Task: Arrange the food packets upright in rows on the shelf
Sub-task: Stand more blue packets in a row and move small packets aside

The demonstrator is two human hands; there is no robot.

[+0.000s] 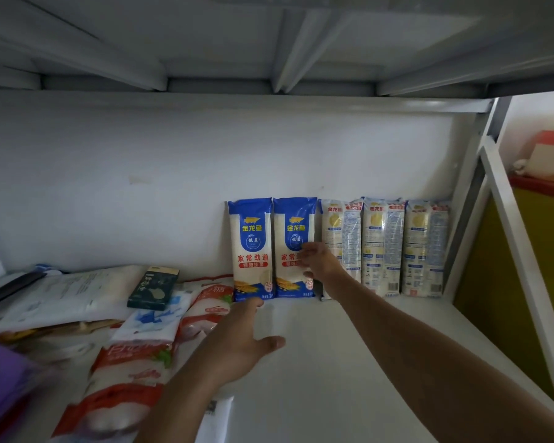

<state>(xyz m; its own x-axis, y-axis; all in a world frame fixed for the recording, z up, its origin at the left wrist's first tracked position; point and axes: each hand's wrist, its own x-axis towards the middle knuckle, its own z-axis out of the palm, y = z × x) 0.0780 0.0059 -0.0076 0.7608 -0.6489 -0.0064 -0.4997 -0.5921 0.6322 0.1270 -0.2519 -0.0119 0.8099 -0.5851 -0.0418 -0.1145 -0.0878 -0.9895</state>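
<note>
Along the shelf's (pixel 349 362) back edge five packets stand against the wall (pixel 109 187): the left pair (pixel 251 247), my right hand (pixel 320 260) on its right one, then three more (pixel 381 247) reaching the back right corner. My left hand (pixel 237 343) is just before the pair. By the left edge lies a heap of packets (pixel 135 356), a box (pixel 152 287) on it.

Bare white shelf board (pixel 349 362) lies open from centre toward 5 o'clock. A row of upright blue and pale plastic packets (pixel 352 238) blocks 12 to 2; flat red-and-white plastic bags (pixel 135 362) crowd 8.

Head view faces shelf (pixel 349 346) interior closely, looking slightly upward.
</note>
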